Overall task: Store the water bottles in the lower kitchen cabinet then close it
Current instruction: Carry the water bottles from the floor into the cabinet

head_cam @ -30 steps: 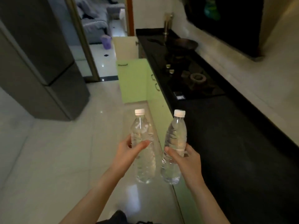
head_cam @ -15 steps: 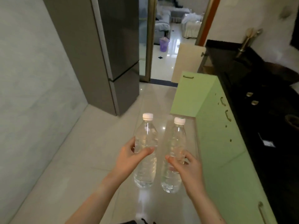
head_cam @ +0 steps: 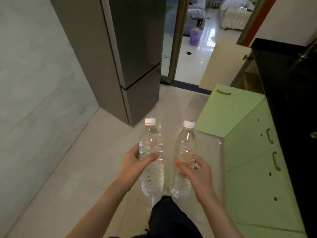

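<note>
Both water bottles were in the air above the tiled floor (head_cam: 72, 182), upright and a little apart, one in each hand. The left hand (head_cam: 135, 166) was wrapped around the middle of the left bottle (head_cam: 151, 162), thumb across the front; the right hand (head_cam: 197, 174) was curled round the lower half of the right bottle (head_cam: 184, 158), fingers behind it. Each bottle was clear, thin-walled, ribbed plastic with a white cap and looked full or nearly so, so each probably had some weight but would dent under a hard squeeze. The ribbed waist, where the hands sat, seemed the surest place to grip; smooth plastic could slip if wet. The open green cabinet door (head_cam: 228, 112) stood just to the right, below the dark counter (head_cam: 283, 93), so the lower cabinet was near, though its inside was hidden
</note>
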Demonstrator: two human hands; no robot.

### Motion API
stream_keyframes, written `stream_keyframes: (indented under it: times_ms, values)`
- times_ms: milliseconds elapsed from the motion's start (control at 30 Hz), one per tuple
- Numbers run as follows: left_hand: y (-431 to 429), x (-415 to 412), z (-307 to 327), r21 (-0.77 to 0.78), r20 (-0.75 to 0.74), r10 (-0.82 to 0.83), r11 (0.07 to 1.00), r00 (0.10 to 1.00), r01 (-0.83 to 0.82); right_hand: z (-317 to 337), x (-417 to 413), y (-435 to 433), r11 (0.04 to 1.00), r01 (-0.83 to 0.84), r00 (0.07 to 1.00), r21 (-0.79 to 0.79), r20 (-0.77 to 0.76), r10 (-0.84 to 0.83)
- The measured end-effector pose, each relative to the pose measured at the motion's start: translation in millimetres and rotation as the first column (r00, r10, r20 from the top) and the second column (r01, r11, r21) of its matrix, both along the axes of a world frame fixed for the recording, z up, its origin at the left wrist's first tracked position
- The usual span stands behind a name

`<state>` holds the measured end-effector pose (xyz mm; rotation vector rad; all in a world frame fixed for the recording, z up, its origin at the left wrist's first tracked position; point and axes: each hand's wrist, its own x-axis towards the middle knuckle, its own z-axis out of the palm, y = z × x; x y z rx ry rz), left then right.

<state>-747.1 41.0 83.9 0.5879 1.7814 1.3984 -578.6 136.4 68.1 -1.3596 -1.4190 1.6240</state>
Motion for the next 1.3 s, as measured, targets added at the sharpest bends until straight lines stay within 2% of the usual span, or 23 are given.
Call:
stream_keyframes:
  times_ms: [267, 500, 700, 900, 1133, 1300]
  values:
    - [165.8, -74.7, 27.5, 0.03, -0.052, 0.122, 0.992, 0.991, -0.12, 20.4, -84.3, 183.4, 0.999, -0.042, 0.998, 0.032, -0.04, 0.043]
    - [270.4, -143.2, -2.3, -0.02, -0.027, 0.156, 0.987, 0.987, -0.157, -10.6, -155.3, 290.6, 0.999, -0.035, 0.999, -0.022, 0.005, 0.035]
    - [385.9, -240.0, -13.9, -0.009, -0.018, 0.013, 1.0, 1.0, -0.014, -9.6, -239.9, 392.8, 0.999, 0.018, 1.0, 0.031, 0.025, -0.019]
    - [525.3, -324.2, 10.5, 0.029, -0.086, -0.182, 0.982, 0.98, 0.185, 16.7, -298.2, 494.4, 0.98, 0.178, 0.984, 0.086, -0.029, -0.176]
    - [665.2, -342.2, -4.5, 0.009, -0.038, -0.31, 0.951, 0.95, 0.31, 11.9, -318.7, 598.9, 0.946, 0.318, 0.948, 0.062, -0.03, -0.317]
    - [764.2, -332.3, -9.6, 0.0, -0.046, -0.366, 0.93, 0.929, 0.366, 5.0, -311.0, 703.8, 0.943, 0.329, 0.944, 0.051, -0.045, -0.327]
